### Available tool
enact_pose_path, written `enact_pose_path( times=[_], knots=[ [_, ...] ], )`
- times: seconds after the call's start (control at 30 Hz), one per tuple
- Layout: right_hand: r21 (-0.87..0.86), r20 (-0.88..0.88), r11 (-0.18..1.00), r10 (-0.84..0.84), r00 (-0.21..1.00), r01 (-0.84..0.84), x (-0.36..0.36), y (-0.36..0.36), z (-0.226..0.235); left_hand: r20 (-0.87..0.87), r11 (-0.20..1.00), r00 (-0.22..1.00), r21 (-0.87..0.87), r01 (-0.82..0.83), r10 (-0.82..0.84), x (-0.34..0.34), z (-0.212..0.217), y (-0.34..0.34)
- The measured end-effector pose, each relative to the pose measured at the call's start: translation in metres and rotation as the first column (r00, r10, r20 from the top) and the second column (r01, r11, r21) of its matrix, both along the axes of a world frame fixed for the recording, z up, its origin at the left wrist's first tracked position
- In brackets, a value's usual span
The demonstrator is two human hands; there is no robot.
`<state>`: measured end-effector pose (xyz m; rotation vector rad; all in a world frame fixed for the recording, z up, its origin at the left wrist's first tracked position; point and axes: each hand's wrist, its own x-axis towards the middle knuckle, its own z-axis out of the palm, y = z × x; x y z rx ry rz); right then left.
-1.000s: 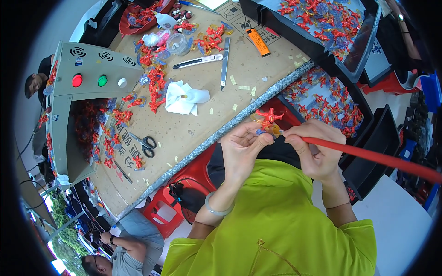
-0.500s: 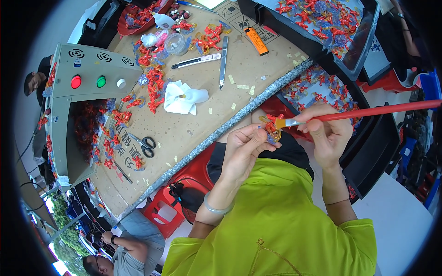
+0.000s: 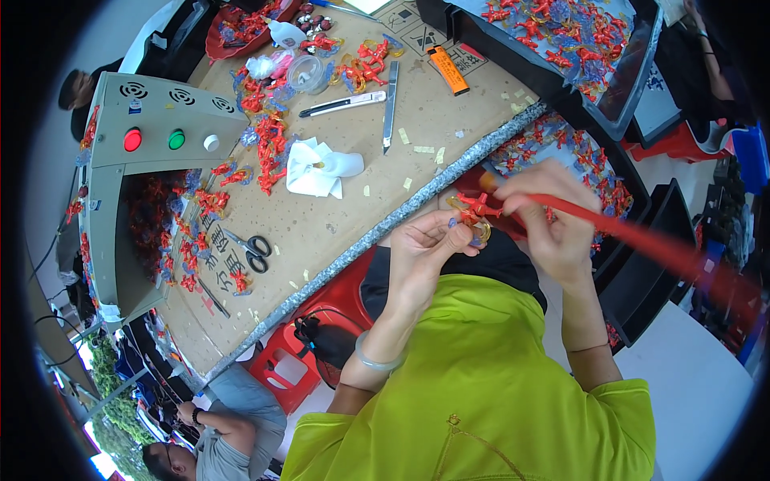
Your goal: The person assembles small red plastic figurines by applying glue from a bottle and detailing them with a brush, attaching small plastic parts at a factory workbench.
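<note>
My left hand (image 3: 425,247) pinches a small red figurine (image 3: 480,206) with clear yellow and blue parts, above my lap. In my right hand (image 3: 552,228) is a paintbrush with a red handle (image 3: 622,228), smeared by motion. Its bristle end points up and left, just beyond the figurine and apart from it, partly hidden by my fingers. On the table to the left lie a crumpled white tissue (image 3: 322,170) and many similar red figurines (image 3: 269,148).
A grey machine (image 3: 168,120) with buttons stands at the left, figurines inside its opening. Scissors (image 3: 255,252), a white cutter knife (image 3: 345,104), a metal blade (image 3: 390,108) and an orange lighter (image 3: 447,70) lie on the cardboard-covered table. Black trays (image 3: 622,120) of figurines stand at the right. Other people are nearby.
The brush has come off the figurine, its bristle end swinging up and its handle end dropping. The figurine now shows more fully in my left hand, which has barely moved.
</note>
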<state>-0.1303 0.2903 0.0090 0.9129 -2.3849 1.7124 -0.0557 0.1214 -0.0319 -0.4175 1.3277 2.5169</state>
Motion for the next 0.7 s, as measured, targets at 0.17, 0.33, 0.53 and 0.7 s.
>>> enact_pose_path(
  times=[0.17, 0.33, 0.53, 0.7],
  knots=[
    [-0.114, 0.176, 0.958, -0.242, 0.954, 0.264, 0.000, 0.001, 0.007, -0.032, 0.989, 0.992, -0.082, -0.124, 0.122, 0.001, 0.001, 0.003],
    [-0.211, 0.538, 0.953, -0.072, 0.840, 0.217, 0.011, -0.010, -0.015, -0.169, 0.936, 0.977, -0.303, -0.177, 0.130, -0.001, 0.005, 0.011],
    [-0.445, 0.686, 0.879, 0.214, 0.695, 0.169, 0.010, -0.007, -0.021, -0.474, 0.487, 0.874, -0.792, -0.368, -0.111, -0.003, 0.012, 0.017],
    [-0.544, 0.654, 0.825, 0.301, 0.694, 0.155, 0.010, -0.006, -0.027, -0.574, 0.508, 0.818, -0.698, -0.505, 0.024, 0.001, -0.005, 0.022]
  ],
)
